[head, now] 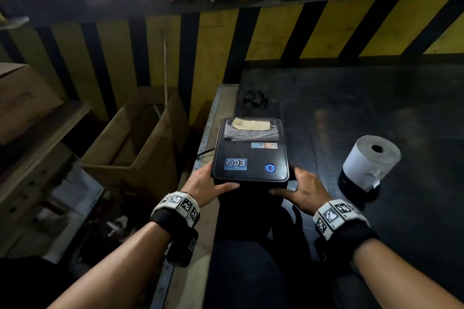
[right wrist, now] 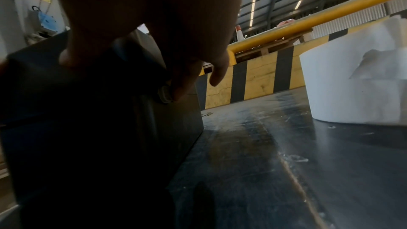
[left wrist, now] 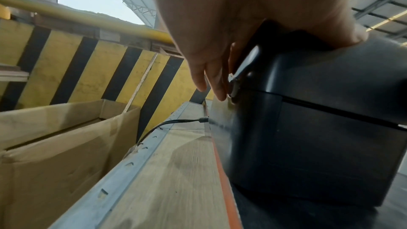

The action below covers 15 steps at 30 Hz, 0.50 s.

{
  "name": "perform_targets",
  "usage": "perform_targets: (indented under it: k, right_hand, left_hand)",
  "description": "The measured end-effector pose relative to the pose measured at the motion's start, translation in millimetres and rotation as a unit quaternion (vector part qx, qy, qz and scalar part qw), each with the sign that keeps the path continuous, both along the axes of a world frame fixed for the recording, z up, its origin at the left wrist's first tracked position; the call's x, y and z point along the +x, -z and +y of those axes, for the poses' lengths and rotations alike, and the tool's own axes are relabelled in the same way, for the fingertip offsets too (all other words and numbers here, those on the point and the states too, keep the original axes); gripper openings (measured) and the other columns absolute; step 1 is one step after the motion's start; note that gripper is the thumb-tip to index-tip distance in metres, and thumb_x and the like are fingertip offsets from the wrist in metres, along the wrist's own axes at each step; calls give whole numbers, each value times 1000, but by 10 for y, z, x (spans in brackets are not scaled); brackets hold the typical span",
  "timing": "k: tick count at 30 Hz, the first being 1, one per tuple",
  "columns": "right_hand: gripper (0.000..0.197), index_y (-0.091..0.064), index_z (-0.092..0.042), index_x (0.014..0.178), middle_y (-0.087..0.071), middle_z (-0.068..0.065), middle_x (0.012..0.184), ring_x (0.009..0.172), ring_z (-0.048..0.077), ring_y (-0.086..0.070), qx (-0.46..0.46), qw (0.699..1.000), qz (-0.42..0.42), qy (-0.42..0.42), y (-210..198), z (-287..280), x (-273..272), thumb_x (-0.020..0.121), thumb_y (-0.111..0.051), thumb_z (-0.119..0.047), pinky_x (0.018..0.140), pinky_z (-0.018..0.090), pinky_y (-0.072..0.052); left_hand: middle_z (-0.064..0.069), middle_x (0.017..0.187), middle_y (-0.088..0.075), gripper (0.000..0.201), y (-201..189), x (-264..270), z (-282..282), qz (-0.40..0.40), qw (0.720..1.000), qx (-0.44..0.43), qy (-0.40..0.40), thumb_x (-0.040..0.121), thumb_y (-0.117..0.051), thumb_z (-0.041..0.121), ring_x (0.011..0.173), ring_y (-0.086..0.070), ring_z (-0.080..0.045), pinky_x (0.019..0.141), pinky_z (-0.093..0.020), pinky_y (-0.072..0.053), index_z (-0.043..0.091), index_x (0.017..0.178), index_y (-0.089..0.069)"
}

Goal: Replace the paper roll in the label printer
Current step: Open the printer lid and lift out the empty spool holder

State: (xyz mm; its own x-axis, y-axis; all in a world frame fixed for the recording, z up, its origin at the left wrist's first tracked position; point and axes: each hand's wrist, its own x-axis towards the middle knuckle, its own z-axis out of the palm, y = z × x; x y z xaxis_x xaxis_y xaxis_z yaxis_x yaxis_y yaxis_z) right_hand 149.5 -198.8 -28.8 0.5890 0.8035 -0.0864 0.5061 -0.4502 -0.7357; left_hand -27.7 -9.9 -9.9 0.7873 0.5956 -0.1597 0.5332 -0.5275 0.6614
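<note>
The black label printer (head: 251, 155) stands at the left edge of the dark table (head: 376, 98), lid down, blue power light on. My left hand (head: 208, 183) grips its front left corner: thumb on the lid's front edge, fingers (left wrist: 216, 86) on the side latch (left wrist: 233, 86). At the front right corner my right hand (head: 301, 188) holds it the same way, fingers (right wrist: 182, 83) on the right latch (right wrist: 165, 94). A white paper roll (head: 371, 160) stands on end to the right of the printer (right wrist: 88, 111), apart from both hands, and fills the right of the right wrist view (right wrist: 356, 84).
An open cardboard box (head: 135, 138) sits below the table's left edge, and a thin cable (left wrist: 171, 123) runs over that edge towards the printer (left wrist: 319, 111). A yellow and black striped barrier (head: 276, 32) closes off the back. A small dark crumpled object (head: 254, 99) lies behind the printer.
</note>
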Motion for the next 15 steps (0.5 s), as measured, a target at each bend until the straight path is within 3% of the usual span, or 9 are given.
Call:
perform_targets:
  k: [2,6,9,12,15]
  right_hand:
    - [78,-52,-17,123,-66,4,120,111,18,-59,-9,1000,-4,4,-23,-6,13,60,-74,-57,93,25,-44]
    - [87,-58,-20,111,-70,3,108,102,21,-63,-28,999,-37,-1,-168,12,78,50,-54,-83,91,39,-50]
    - [71,-59,-24,86,-72,6,94,92,25,-65,-36,998,-52,15,-393,112,195,52,-49,-86,84,41,-52]
    - [91,-63,-19,82,-71,9,88,85,27,-66,-51,995,-81,18,-649,293,351,47,-32,-96,81,42,-54]
    - [92,-63,-12,75,-69,12,82,77,29,-64,-64,992,-108,30,-874,451,468,52,-27,-94,73,41,-54]
  left_hand:
    - [3,129,-59,77,-12,5,-5,-3,1000,0,-1,65,-69,58,119,-53,-12,98,-22,-39,27,131,-44]
    - [-2,123,-63,69,-150,39,22,-5,1000,22,-14,71,-67,55,113,-58,-18,94,-22,-42,25,130,-48]
    - [-2,110,-68,60,-360,133,88,-24,998,29,-50,73,-61,60,102,-62,-18,86,-24,-45,24,121,-58]
    - [4,97,-64,57,-553,281,173,-64,993,30,-96,74,-57,64,96,-60,-16,83,-24,-43,22,113,-64]
    - [0,106,-68,55,-644,426,254,-113,986,15,-122,76,-54,65,102,-62,-18,88,-30,-48,25,112,-63]
